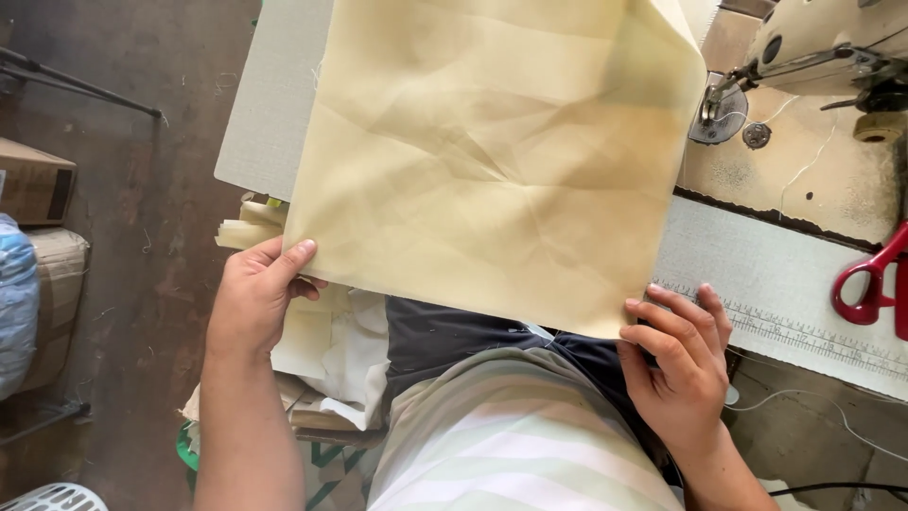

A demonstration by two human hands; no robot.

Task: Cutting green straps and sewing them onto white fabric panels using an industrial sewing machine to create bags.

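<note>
A: Where does the cream fabric sheet (492,161) lie?

B: Spread over the grey table (270,104), left of the sewing machine (832,47); red scissors (875,279) rest right of the sheet.

A: How is it best handled?

B: Probably by keeping both lower corners taut and level, so creases flatten.

A: And the hands?

B: The left hand (255,293) pinches the sheet's lower-left corner, thumb on top; the right hand (676,364) grips the lower-right corner, fingers curled.

We hold the cream fabric sheet (492,161) by both near corners, left hand (253,293) and right hand (676,355); the sewing machine (813,57) is perhaps idle.
</note>
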